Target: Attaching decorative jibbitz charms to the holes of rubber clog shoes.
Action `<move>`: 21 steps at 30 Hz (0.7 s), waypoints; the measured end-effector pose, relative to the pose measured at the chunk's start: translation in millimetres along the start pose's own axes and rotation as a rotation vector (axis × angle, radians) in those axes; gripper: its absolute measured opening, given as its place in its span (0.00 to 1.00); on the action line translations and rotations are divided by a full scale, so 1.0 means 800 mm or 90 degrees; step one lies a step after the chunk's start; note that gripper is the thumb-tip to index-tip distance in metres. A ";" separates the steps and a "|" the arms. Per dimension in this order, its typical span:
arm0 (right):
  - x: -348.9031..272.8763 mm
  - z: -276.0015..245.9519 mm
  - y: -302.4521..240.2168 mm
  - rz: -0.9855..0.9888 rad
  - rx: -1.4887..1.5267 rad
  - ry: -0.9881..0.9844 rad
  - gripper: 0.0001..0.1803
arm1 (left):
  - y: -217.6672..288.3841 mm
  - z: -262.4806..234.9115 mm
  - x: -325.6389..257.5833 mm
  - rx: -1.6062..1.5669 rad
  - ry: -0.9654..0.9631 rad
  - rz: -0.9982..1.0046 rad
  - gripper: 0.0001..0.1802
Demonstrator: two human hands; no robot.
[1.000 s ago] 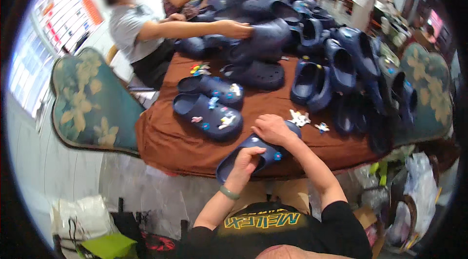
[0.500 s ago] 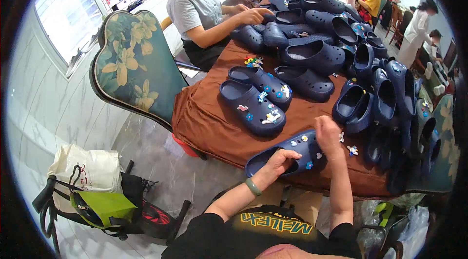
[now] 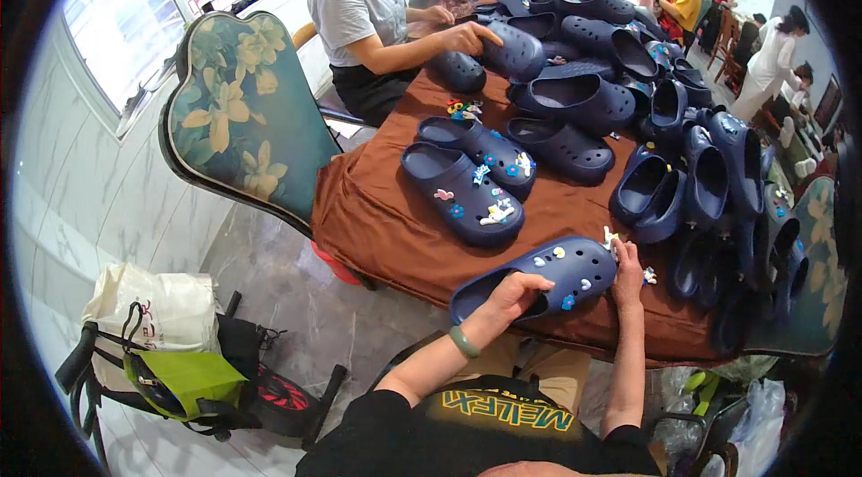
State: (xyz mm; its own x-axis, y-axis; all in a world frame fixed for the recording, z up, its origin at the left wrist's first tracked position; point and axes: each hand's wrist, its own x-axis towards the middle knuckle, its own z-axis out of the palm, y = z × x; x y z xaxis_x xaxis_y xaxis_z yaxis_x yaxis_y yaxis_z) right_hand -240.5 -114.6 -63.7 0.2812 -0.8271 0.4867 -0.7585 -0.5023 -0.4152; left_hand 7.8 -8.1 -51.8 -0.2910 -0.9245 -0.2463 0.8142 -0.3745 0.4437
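Note:
A navy blue clog point(image 3: 557, 275) with small coloured charms on its top lies at the near edge of the brown-clothed table point(image 3: 386, 225). My left hand point(image 3: 519, 293) grips the clog at its heel opening. My right hand point(image 3: 626, 272) rests on the clog's toe end, fingertips by a small white charm point(image 3: 611, 239). A green bangle sits on my left wrist. Beyond the clog, two decorated navy clogs point(image 3: 471, 181) lie side by side.
Several plain navy clogs point(image 3: 628, 91) pile up across the far and right table. A person in a grey shirt point(image 3: 359, 14) sits opposite, handling a clog. A floral-backed chair point(image 3: 242, 118) stands left. Bags point(image 3: 171, 342) sit on the floor at lower left. More people are in the background.
The view has swung left and closer. My hands stay on the same clog; the right hand has shifted toward its toe end.

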 end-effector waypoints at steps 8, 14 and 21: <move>-0.001 -0.001 -0.008 -0.014 0.017 0.087 0.15 | 0.000 0.008 0.000 -0.015 0.018 0.022 0.13; 0.008 -0.007 -0.020 -0.005 0.061 0.150 0.11 | -0.003 -0.004 0.010 -0.024 0.015 0.027 0.13; 0.052 -0.051 -0.123 -0.102 0.268 -0.159 0.13 | -0.001 0.009 0.000 -0.038 -0.008 0.024 0.16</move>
State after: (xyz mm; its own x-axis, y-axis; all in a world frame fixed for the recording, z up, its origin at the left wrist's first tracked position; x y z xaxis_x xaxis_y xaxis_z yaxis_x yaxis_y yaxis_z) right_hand -178.1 -89.4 29.0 0.5449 -0.7410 0.3925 -0.4063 -0.6427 -0.6495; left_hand 3.3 -8.2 -46.3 -0.2654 -0.9387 -0.2198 0.8527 -0.3349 0.4008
